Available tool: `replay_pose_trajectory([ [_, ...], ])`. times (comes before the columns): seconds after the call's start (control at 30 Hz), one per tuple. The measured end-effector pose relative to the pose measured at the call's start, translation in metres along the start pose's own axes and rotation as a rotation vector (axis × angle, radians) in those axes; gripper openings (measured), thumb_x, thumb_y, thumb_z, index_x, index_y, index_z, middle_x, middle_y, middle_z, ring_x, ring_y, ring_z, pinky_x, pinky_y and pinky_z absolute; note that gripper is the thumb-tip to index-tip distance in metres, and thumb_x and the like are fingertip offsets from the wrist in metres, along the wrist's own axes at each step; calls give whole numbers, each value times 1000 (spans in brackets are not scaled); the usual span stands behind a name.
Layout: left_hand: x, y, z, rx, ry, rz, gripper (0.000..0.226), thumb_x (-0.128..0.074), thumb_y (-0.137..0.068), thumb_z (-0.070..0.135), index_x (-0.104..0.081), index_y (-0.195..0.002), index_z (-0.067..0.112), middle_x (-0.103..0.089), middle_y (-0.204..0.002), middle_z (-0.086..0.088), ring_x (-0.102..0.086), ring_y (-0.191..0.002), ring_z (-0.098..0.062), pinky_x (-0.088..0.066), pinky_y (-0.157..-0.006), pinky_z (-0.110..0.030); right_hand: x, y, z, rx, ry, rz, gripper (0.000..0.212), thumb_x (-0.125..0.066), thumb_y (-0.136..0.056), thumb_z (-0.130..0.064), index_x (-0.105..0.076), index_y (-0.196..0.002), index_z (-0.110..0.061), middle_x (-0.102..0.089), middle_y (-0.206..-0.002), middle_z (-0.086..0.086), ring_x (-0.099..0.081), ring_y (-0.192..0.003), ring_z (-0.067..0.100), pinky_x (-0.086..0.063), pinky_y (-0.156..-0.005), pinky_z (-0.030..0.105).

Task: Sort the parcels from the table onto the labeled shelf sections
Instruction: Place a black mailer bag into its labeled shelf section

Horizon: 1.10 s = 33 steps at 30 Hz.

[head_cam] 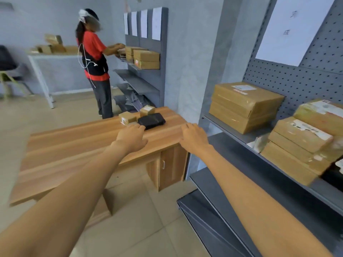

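Parcels wait at the wooden table's [78, 145] far end: a black parcel [151, 120] beside two small brown boxes [127, 118]. Left hand [132, 136] and right hand [193, 137] reach out, fingers loosely curled, holding nothing. Shelf [241, 137] boxes run off the right edge, their labels too blurred to read.

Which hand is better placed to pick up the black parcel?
Probably the left hand: its fingers nearly reach the flat black wrapped parcel on the wooden table; the right hand hovers further aside.
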<state>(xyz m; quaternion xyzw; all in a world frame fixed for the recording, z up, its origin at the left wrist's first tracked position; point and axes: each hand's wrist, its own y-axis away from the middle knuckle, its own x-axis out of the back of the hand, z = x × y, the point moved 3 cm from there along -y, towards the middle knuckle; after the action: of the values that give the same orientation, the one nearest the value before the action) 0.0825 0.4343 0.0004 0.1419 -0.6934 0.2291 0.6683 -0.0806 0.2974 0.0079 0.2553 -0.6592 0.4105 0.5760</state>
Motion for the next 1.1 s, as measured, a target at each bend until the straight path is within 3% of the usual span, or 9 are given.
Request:
replay_pose_trajectory([
  [0.17,-31,-34,-15,59,30,-18,56,-52,-92,44,-40,-139,15,-43,-142,-7,-40,-130,-27,-45,-91,-42,-30,-48,5,76,-11,-33,33,-55,-94,-25,-51,-120,-7,-52,-127,12,-45,-120,31,-39,-97,40],
  [0.57,-78,-106,-89,208,91,-90,57,-51,-92,46,-39,-139,16,-46,-140,-7,-39,-131,-28,-44,-94,-45,-94,-161,-22,194,-36,-76,30,-52,-94,-19,-50,-123,-11,-52,-126,8,-46,-118,29,-39,-91,38],
  [0.77,-112,-157,-134,228,99,-154,56,-50,-93,45,-39,-139,15,-44,-141,-8,-37,-132,-28,-43,-95,-44,-142,-224,-41,206,-19,-110,33,-54,-92,-21,-51,-124,-13,-52,-127,6,-47,-119,27,-40,-92,37],
  [0.97,-130,-226,-196,244,98,-176,57,-50,-93,45,-38,-141,15,-44,-142,-7,-38,-131,-29,-43,-93,-42,-172,-305,-54,186,34,-169,43,-53,-96,-21,-46,-136,-10,-47,-139,9,-42,-128,28,-38,-101,39],
  [1.1,-127,-273,-229,244,104,-150,56,-51,-92,45,-39,-139,16,-46,-140,-6,-41,-128,-29,-45,-91,-44,-173,-358,-60,151,48,-151,48,-58,-92,-26,-45,-136,-11,-48,-137,7,-44,-126,27,-41,-97,37],
])
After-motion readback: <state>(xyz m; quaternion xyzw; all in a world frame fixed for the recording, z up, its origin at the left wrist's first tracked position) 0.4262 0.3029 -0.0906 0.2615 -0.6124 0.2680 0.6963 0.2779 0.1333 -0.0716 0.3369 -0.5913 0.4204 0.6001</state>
